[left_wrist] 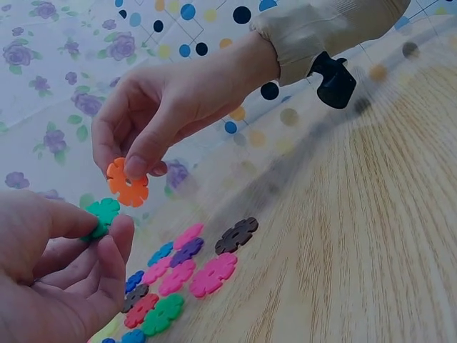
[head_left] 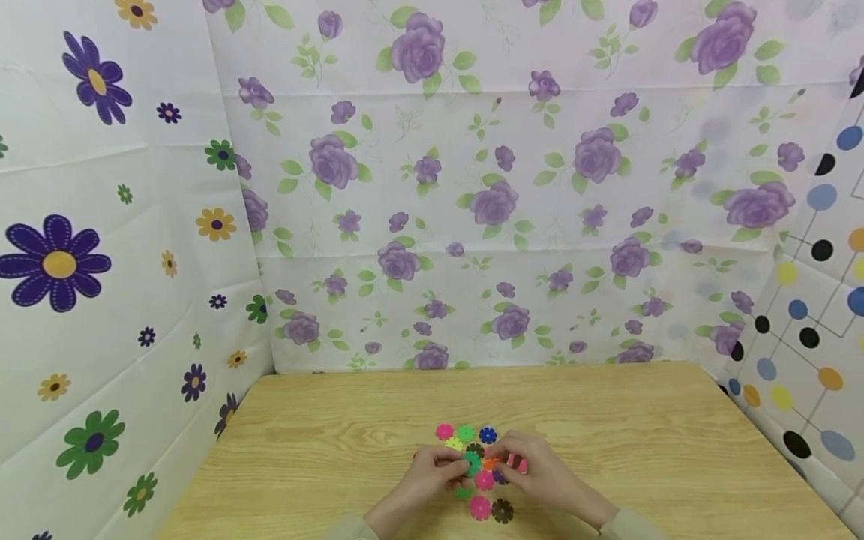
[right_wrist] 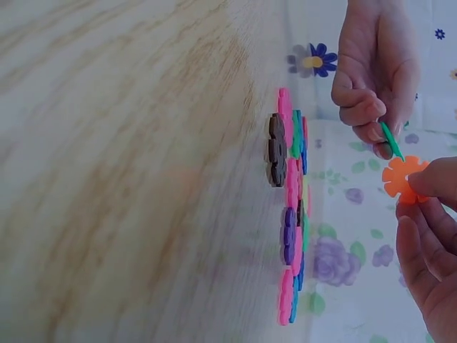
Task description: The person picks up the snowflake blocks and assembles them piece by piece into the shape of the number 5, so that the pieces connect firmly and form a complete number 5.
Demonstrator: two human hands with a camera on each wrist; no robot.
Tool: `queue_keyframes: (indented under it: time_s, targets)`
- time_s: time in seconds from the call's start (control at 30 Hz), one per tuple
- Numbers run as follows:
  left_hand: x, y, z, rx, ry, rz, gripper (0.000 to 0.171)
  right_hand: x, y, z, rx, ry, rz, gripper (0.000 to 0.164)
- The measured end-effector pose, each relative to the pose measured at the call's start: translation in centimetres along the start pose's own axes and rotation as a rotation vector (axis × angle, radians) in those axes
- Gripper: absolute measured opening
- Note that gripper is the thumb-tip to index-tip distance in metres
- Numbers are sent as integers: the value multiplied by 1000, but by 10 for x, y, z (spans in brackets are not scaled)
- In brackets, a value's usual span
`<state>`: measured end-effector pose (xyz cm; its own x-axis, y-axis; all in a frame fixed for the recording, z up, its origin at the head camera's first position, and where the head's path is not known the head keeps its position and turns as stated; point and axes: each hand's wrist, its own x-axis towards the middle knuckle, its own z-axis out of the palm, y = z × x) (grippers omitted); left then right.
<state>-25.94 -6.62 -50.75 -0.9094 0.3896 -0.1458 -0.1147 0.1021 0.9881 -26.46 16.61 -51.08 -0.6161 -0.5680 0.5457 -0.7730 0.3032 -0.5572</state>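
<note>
Between thumb and fingers my left hand (head_left: 427,474) pinches a green notched plastic disc (left_wrist: 105,213), shaped like a flower. Facing it, my right hand (head_left: 543,471) pinches an orange notched disc (left_wrist: 128,191) by its edge. Both are held up above the table, and their rims come close together in the right wrist view, the green disc (right_wrist: 390,139) nearly edge-on beside the orange disc (right_wrist: 393,177). Under the hands lie more such discs, among them a pink one (head_left: 481,508), a dark brown one (head_left: 502,511) and a purple one (left_wrist: 187,251). The hands partly cover the group in the head view.
A wood-grain table (head_left: 324,427) carries the loose discs in a small cluster, with a blue disc (head_left: 487,435) on its far side. Flower-patterned cloth (head_left: 418,202) hangs behind the table. More cloth hangs at the left, and a dotted sheet (head_left: 796,337) at the right.
</note>
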Motion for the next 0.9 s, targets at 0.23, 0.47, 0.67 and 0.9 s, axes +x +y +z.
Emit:
queue_keyframes:
  time_s: [0.23, 0.47, 0.67, 0.9]
  targets:
    - [1, 0, 3, -48, -5, -21, 26, 1, -1, 1, -19, 15, 7, 19]
    - [0, 3, 5, -75, -4, -23, 25, 4, -5, 1, -58, 50, -58, 23]
    - [-3, 7, 6, -110, 9, -57, 27, 6, -11, 5, -107, 110, -147, 23]
    - [-8, 16, 11, -136, 26, -73, 18, 6, -16, 13, -105, 163, -134, 25]
